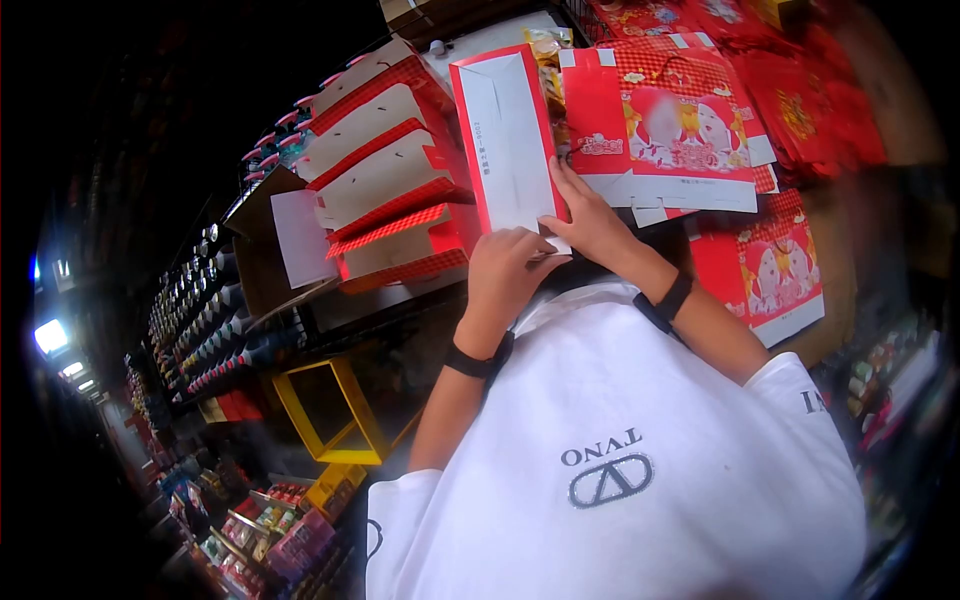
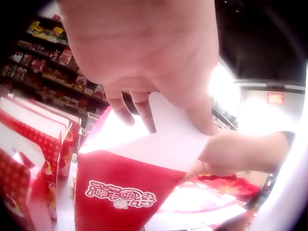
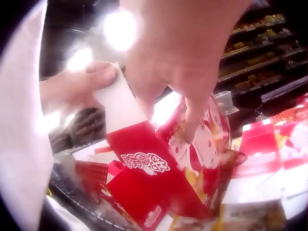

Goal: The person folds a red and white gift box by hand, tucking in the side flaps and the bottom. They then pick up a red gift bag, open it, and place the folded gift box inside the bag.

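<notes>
A red carton with a white bottom face (image 1: 508, 140) stands between both hands, with white end flaps at the near end. My left hand (image 1: 505, 265) pinches a white flap (image 2: 175, 130) between thumb and fingers. Its thumb shows on the flap's edge in the right wrist view. My right hand (image 1: 590, 215) holds the carton by its right side, fingers along the printed face (image 3: 195, 154) and the thumb near the flap end. White lettering marks the red side panel (image 2: 122, 190). Inside the carton is hidden from the head view.
Several open red-checked cartons (image 1: 385, 170) stand in a row on the left. Flat, unfolded cartons (image 1: 690, 130) lie on the right, with red packets (image 1: 800, 100) beyond. A cardboard box (image 1: 265, 245) and a yellow frame (image 1: 330, 410) are at lower left. Stocked shelves (image 2: 53, 62) stand behind.
</notes>
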Demonstrator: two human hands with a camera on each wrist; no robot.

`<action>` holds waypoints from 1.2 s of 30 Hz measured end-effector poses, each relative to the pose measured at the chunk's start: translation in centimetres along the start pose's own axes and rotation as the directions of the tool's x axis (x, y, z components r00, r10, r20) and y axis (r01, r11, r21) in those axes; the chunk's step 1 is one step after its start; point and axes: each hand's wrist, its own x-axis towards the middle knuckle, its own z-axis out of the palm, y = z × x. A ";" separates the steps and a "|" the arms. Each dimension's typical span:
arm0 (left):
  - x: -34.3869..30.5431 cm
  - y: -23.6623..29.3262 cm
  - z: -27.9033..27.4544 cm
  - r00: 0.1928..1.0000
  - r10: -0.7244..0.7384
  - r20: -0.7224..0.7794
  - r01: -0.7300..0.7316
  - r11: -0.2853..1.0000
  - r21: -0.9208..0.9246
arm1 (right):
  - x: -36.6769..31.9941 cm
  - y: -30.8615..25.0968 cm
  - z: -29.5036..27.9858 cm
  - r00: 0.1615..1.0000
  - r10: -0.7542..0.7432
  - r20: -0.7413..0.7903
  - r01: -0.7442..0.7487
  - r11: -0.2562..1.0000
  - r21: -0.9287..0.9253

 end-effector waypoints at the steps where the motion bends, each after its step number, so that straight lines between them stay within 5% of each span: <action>1: 0.0 0.1 0.1 0.995 -0.099 0.007 0.099 0.993 -0.058 | 0.0 -0.7 -0.2 1.000 0.013 0.000 -0.013 1.000 -0.015; 6: -1.4 -2.1 1.9 0.901 -0.435 0.013 0.409 0.837 -0.363 | 0.6 -0.6 -0.1 0.999 0.016 0.047 -0.013 0.997 -0.081; 9: -1.5 -3.1 1.1 0.781 -0.604 0.161 0.585 0.616 -0.527 | 1.0 -0.6 0.2 0.997 -0.007 0.076 0.019 0.988 -0.153; 13: -1.2 -3.4 0.0 0.688 -0.684 0.242 0.710 0.566 -0.419 | 0.9 -1.1 0.9 0.995 -0.071 0.071 0.086 0.971 -0.222; 23: -3.0 -4.3 -0.4 0.754 -0.616 0.228 0.638 0.605 -0.476 | 1.1 -2.0 2.0 0.969 -0.225 0.106 0.249 0.886 -0.391; 28: -3.3 -4.5 -0.3 0.838 -0.512 0.188 0.529 0.679 -0.509 | 2.3 -2.6 0.4 0.983 -0.118 0.144 0.159 0.933 -0.324; 36: -2.0 -2.7 -0.6 0.778 -0.620 0.101 0.583 0.652 -0.485 | 3.2 -2.6 -0.4 0.980 -0.058 0.189 0.127 0.917 -0.377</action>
